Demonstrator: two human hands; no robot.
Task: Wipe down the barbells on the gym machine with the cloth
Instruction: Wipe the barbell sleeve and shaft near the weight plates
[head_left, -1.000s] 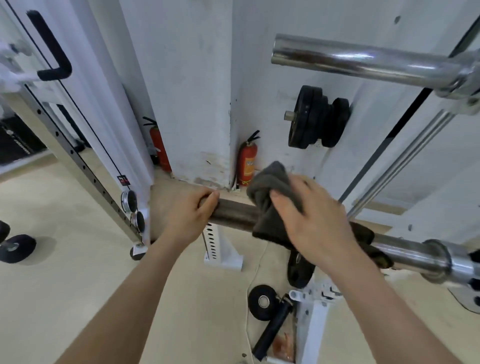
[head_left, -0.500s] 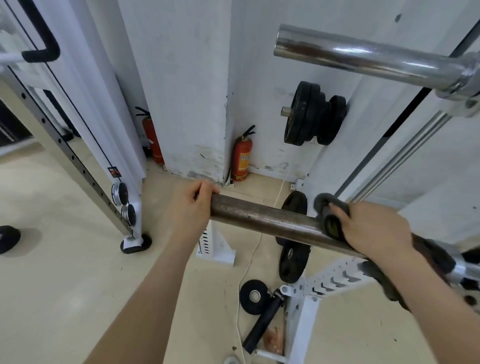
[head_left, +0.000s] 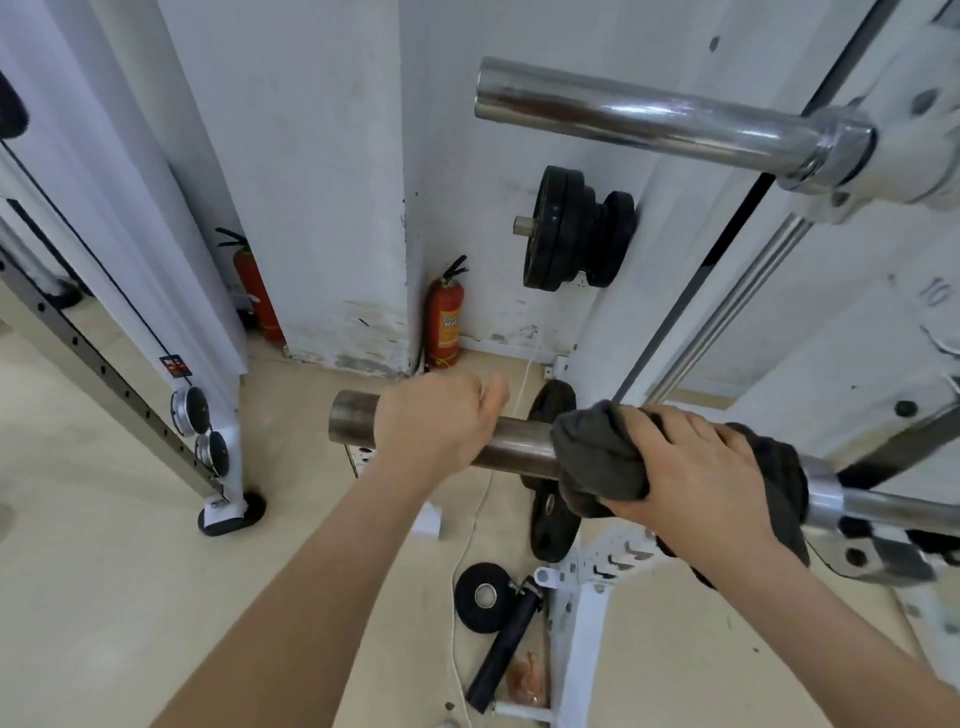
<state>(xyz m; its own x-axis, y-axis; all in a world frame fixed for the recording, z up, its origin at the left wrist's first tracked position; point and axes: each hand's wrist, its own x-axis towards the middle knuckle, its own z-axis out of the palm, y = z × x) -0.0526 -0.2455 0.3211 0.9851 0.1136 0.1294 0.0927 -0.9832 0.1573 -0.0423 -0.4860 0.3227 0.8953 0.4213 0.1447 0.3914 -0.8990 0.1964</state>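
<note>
A dull brown barbell sleeve (head_left: 519, 447) runs left to right across the middle, ending at a chrome collar (head_left: 823, 491) on the right. My left hand (head_left: 431, 426) is wrapped around the sleeve close to its open left end (head_left: 348, 423). My right hand (head_left: 696, 467) presses a dark grey cloth (head_left: 597, 457) around the sleeve, just left of the collar. The cloth bunches ahead of my fingers and hangs down behind my wrist. A second, shiny chrome barbell sleeve (head_left: 623, 114) sits higher up at the top right.
Black weight plates (head_left: 571, 228) hang on a wall peg. Two red fire extinguishers (head_left: 445, 317) stand at the white pillar's base. A white rack upright (head_left: 208, 415) stands left. On the floor lie a small black plate (head_left: 483, 597), a black roller (head_left: 506, 649) and a white frame (head_left: 576, 623).
My right hand with the cloth slid right along the sleeve, then came back a little to the left. My left hand has shifted inward from the sleeve's end, which now shows bare.
</note>
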